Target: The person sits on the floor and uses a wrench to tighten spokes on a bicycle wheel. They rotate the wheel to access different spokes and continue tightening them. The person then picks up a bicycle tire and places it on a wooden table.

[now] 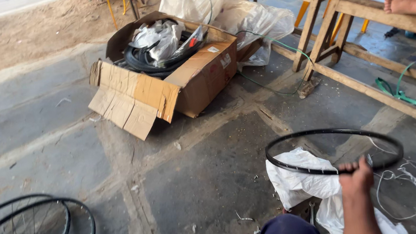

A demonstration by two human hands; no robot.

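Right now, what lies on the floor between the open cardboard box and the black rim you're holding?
In the head view, mostly bare stone floor with scattered small debris lies between the cardboard box and the black rim. A white plastic bag sits just under the rim's near side.

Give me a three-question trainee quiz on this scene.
1. True or false: the right hand holds the black rim by its near edge.
2. What lies under the rim? A) white plastic bag B) a red bucket C) a book
3. What does the cardboard box hold?

Key: 1 true. 2 A. 3 black tyres and plastic wrapping.
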